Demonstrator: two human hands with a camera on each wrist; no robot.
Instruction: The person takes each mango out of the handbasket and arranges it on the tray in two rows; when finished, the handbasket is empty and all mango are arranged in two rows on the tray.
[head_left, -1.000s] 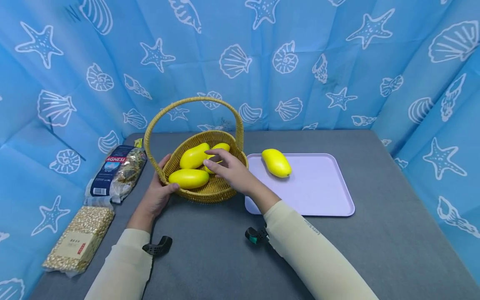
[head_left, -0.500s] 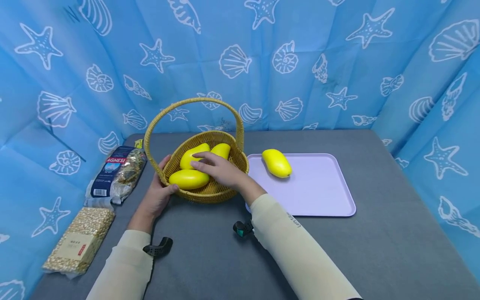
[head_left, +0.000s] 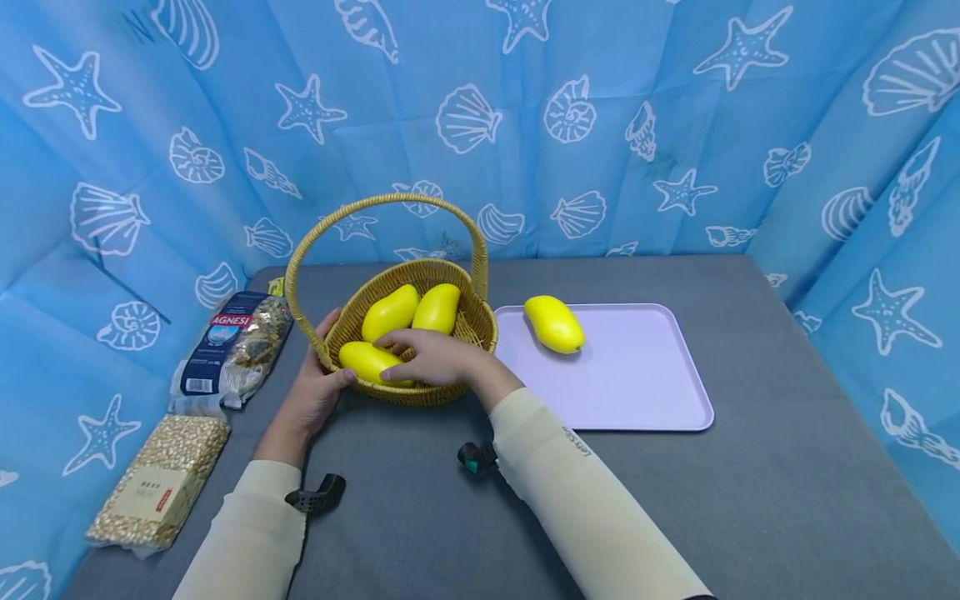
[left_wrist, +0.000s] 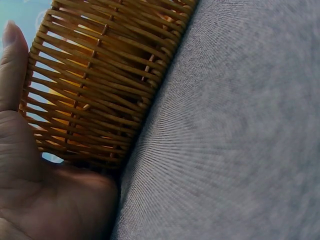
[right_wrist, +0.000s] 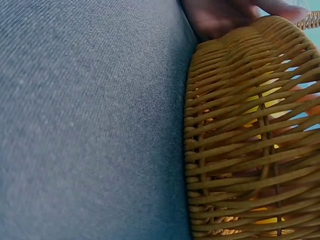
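Observation:
A wicker basket (head_left: 420,394) with a tall arched handle stands on the table, holding three yellow mangoes. My left hand (head_left: 315,396) grips its left side, thumb over the rim; in the left wrist view the palm (left_wrist: 60,200) lies against the woven wall. My right hand (head_left: 435,358) reaches in over the front right rim and grips the front mango (head_left: 365,360), thumb on its near side and fingers behind. Deeper in the basket lie a left mango (head_left: 392,312) and a right mango (head_left: 437,308). The right wrist view shows mostly basket wall (right_wrist: 250,135), hiding the right fingers.
Right of the basket, a lilac tray (head_left: 637,375) bears one mango (head_left: 555,325) at its back left. An AGNESI bag (head_left: 232,346) and a vacuum pack of pale grains (head_left: 159,479) lie along the table's left edge. A blue shell-print curtain (head_left: 525,183) hangs behind.
My right hand has let go of the right mango at the back of the basket and come forward and left to the front mango, which has turned slightly. The left hand stays put.

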